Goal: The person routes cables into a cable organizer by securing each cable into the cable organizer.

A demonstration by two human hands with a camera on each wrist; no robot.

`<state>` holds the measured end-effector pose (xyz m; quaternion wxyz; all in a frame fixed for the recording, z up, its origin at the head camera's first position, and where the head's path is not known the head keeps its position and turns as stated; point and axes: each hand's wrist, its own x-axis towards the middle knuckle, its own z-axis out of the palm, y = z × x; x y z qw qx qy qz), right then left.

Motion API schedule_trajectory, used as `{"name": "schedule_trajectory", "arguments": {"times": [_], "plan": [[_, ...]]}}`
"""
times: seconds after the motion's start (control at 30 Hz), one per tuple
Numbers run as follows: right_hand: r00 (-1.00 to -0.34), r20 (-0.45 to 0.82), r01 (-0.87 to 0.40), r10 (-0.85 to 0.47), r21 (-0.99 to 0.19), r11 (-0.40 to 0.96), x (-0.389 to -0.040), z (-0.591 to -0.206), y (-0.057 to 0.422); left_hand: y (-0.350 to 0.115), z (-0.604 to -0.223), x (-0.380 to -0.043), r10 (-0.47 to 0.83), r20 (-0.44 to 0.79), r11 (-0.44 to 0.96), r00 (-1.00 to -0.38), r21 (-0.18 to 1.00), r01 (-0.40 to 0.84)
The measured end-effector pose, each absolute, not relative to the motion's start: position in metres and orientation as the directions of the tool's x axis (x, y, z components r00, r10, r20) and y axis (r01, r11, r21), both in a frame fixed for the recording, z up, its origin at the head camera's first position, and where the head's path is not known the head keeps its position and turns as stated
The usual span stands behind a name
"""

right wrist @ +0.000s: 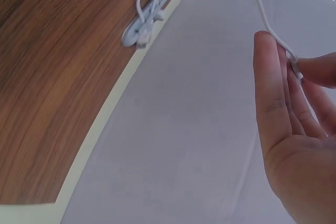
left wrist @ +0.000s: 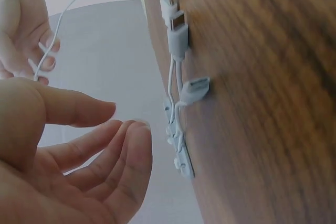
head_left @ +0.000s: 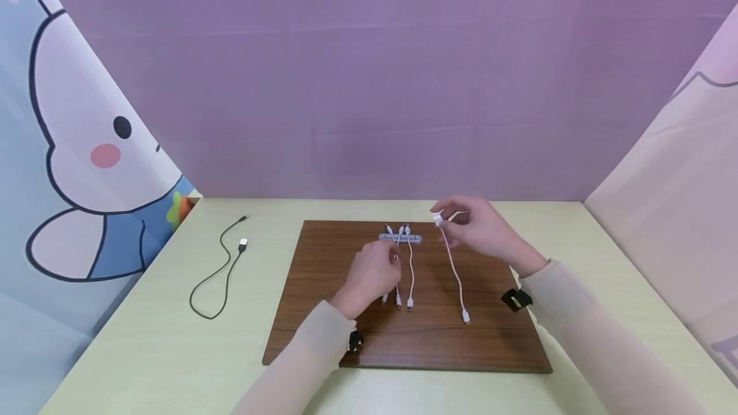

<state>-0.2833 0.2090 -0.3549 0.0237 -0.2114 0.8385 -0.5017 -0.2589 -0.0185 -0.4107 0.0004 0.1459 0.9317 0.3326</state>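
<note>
My right hand pinches a white USB cable by its plug end above the right part of the brown wooden board. The rest of that cable hangs down, its other plug lowest. In the right wrist view, thumb and fingers meet on the cable. My left hand hovers over the board, thumb and fingertips apart and nothing between them in the left wrist view. Beyond it, a pale grey-blue cable clip strip lies at the board's far edge, with three white cables running through it.
A black USB cable lies in a loose bend on the pale table, left of the board. Behind the table hangs a purple cloth. Cartoon-printed cloth stands along the left side.
</note>
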Motion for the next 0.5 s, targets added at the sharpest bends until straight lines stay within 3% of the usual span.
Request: {"name": "schedule_trajectory", "arguments": {"times": [0.33, 0.5], "plan": [[-0.913, 0.193, -0.326, -0.359, -0.874, 0.359, -0.287, -0.355, 0.194, -0.008, -0.418, -0.253, 0.412, 0.081, 0.617, -0.908, 0.708, 0.343], [-0.915, 0.197, -0.318, -0.353, -0.890, 0.326, -0.292, -0.357, 0.190, -0.003, -0.418, -0.249, 0.456, 0.044, 0.551, -0.889, 0.771, 0.320]]}}
